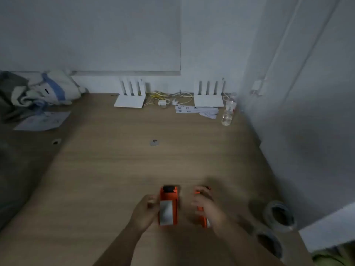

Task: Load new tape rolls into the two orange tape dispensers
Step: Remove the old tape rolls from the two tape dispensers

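Observation:
Two orange tape dispensers lie side by side on the wooden desk near its front edge. The left dispenser (168, 205) shows a pale roll of tape inside and a black end facing away. My left hand (144, 212) grips its left side. The right dispenser (202, 210) is mostly covered by my right hand (208, 205), which is closed over its top. Two clear tape rolls lie at the right: one (279, 214) farther back, one (269, 241) nearer the desk's edge. The picture is dim and blurred.
Two white routers (130, 95) (209, 95) stand at the back wall with yellow and white cables (165, 98) between them. A clear bottle (228, 112), paper slips (194, 110), crumpled cloth (46, 87) and a sheet (42, 120) lie around. A round grommet (154, 142) sits mid-desk.

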Demonstrator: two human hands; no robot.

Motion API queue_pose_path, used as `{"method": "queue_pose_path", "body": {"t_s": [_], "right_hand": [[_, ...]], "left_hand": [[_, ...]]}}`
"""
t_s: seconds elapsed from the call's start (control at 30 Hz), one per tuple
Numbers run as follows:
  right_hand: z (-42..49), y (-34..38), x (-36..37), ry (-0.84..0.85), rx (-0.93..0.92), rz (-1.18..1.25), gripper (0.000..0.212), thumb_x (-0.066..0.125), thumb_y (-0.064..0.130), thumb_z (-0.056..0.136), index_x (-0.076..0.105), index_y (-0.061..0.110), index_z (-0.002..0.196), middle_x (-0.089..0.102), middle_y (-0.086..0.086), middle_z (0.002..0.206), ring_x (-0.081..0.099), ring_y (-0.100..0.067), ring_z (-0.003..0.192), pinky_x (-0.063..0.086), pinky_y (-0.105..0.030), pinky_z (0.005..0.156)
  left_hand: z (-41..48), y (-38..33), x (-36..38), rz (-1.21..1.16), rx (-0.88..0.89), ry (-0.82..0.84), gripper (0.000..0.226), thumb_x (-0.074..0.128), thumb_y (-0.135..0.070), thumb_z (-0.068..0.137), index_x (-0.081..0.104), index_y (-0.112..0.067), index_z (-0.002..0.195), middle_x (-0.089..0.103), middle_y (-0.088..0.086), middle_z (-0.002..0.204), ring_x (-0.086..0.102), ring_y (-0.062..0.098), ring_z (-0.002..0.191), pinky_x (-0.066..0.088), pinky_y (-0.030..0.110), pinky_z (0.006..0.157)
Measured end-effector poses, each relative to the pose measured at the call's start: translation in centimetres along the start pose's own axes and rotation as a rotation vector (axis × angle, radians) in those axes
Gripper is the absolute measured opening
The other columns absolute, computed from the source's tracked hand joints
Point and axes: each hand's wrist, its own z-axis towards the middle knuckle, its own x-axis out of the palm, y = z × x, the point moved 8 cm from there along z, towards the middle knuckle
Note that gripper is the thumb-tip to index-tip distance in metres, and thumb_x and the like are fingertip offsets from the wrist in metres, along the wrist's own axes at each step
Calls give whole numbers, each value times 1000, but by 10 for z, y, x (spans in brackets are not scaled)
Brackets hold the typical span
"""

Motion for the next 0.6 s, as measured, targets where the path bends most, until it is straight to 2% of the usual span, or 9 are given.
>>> {"method": "queue_pose_path", "body": {"t_s": [0.03,0.1,0.17,0.27,0.33,0.4,0.5,0.53,0.6], "right_hand": [[4,-3,5,-20,3,18,13,63,21,88,68,32,88,74,-3,91,68,-20,81,49,-29,66],[7,-10,10,-54,14,24,11,66,24,88,72,32,91,77,-4,89,71,-18,77,51,-29,66],[4,-19,16,-91,22,24,10,67,25,87,73,30,93,76,-3,90,71,-17,81,52,-29,69],[0,-29,34,-58,33,-3,14,62,24,90,67,27,103,71,-6,100,66,-21,89,49,-35,76],[5,-38,41,-47,59,-11,19,58,22,92,64,27,109,70,-7,107,66,-23,97,50,-38,82],[7,-43,46,-51,83,-24,23,55,21,93,62,27,114,68,-5,112,64,-23,103,50,-41,88],[14,-54,49,-37,109,-38,27,53,23,94,60,27,120,67,-4,114,64,-23,105,50,-43,92],[16,-55,49,-38,115,-42,26,53,23,95,60,27,120,67,-3,114,64,-23,105,50,-43,93],[19,-60,45,-25,125,-46,26,52,22,95,59,26,120,67,-3,113,65,-22,104,50,-45,94]], "left_hand": [[7,8,0,-29,-3,2,22,68,-11,82,58,-30,79,65,3,78,61,18,74,47,27,70],[15,23,0,-14,-47,4,15,70,-33,71,61,-25,82,69,5,82,65,22,77,52,37,75],[34,60,5,-55,-100,56,42,65,-51,59,65,-21,88,73,7,88,69,25,85,55,47,82],[68,132,28,-38,-137,191,52,67,-60,63,70,-18,93,76,7,94,72,26,91,55,55,84],[71,141,36,-70,-155,244,58,65,-65,65,72,-17,97,77,6,97,71,25,93,55,54,86],[53,100,28,-90,-152,240,49,63,-52,73,72,-11,98,76,8,97,71,23,91,57,44,84],[44,72,25,-101,-179,219,24,57,-14,91,71,6,93,69,13,85,62,18,79,47,18,59],[43,70,26,-129,-205,212,23,57,-11,91,70,8,91,66,13,81,60,18,77,45,16,55],[41,70,28,-195,-242,194,25,57,-15,88,69,8,87,62,13,77,57,21,76,45,24,60]]}}
